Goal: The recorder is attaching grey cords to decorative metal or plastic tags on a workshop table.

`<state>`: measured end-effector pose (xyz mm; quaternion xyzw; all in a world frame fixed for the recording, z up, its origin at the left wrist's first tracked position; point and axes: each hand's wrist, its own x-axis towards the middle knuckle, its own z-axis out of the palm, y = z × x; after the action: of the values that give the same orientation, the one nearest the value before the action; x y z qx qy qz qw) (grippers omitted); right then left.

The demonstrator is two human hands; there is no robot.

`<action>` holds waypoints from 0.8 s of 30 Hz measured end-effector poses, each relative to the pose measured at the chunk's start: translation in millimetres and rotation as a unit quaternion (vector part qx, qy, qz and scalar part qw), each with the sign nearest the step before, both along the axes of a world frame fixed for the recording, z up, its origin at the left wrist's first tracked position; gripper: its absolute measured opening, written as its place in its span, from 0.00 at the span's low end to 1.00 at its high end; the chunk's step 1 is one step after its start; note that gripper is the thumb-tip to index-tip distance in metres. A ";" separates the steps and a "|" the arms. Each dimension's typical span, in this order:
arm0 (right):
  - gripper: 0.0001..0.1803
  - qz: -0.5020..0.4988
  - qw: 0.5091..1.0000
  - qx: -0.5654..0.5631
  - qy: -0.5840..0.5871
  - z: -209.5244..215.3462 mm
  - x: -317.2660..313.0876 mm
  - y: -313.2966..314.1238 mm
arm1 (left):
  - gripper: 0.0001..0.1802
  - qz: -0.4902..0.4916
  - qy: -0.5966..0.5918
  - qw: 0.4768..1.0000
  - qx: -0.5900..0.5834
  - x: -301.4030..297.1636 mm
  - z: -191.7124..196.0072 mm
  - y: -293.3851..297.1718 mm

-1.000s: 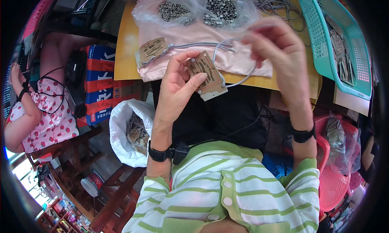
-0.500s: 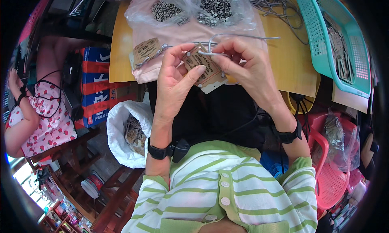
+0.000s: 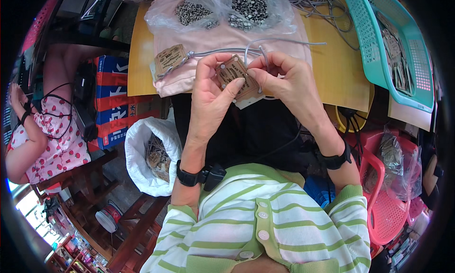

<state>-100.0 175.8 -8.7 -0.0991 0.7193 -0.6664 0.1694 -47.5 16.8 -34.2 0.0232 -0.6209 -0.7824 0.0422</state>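
Note:
Between thumb and fingers, my left hand point(image 3: 207, 95) grips a brown printed card point(image 3: 231, 74) with white edging and small round holes. My right hand point(image 3: 295, 85) is closed in a pinch at the card's right edge, on a grey cord point(image 3: 249, 52) that loops up behind the fingers. Its exact path through the card is hidden by my fingertips. Another brown card point(image 3: 170, 59), with knotted grey cord on it, lies on the pink cloth point(image 3: 185, 40) to the left of my hands.
Clear plastic bags point(image 3: 215, 2) of small metal pieces lie on the cloth at the back. Loose grey cords point(image 3: 327, 9) and a turquoise basket point(image 3: 362, 45) are at the right. A white sack point(image 3: 135, 159) stands below left; a seated person point(image 3: 57, 130) is at far left.
My right hand has shifted its pinch slightly, and a cord end now stands up above its fingers. The cord no longer lies across the card's top. My left hand keeps the card.

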 end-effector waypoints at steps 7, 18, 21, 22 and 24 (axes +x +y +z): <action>0.08 0.063 0.992 0.026 -0.102 2.9 -7.7 3.8 | 0.23 -0.001 0.021 0.999 -0.024 1.8 -3.6 4.9; 0.04 0.022 1.000 0.015 0.008 -4.7 4.7 0.4 | 0.22 -0.079 -0.042 0.992 0.091 0.9 4.3 -0.9; 0.04 0.031 0.995 0.059 0.079 -1.4 5.2 1.5 | 0.20 -0.087 -0.040 0.991 0.091 0.7 7.7 -5.9; 0.04 0.044 0.992 0.075 0.096 -0.1 5.1 2.0 | 0.19 -0.107 -0.055 0.990 0.076 1.1 6.8 -9.3; 0.04 0.057 0.988 0.091 0.114 -1.7 3.7 1.8 | 0.17 -0.127 -0.069 0.988 0.062 0.9 7.3 -11.2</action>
<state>-96.3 177.6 -10.4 -0.1989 0.7847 -0.5720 0.1324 -46.6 5.7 -26.9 0.0006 -0.5707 -0.8148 -0.1024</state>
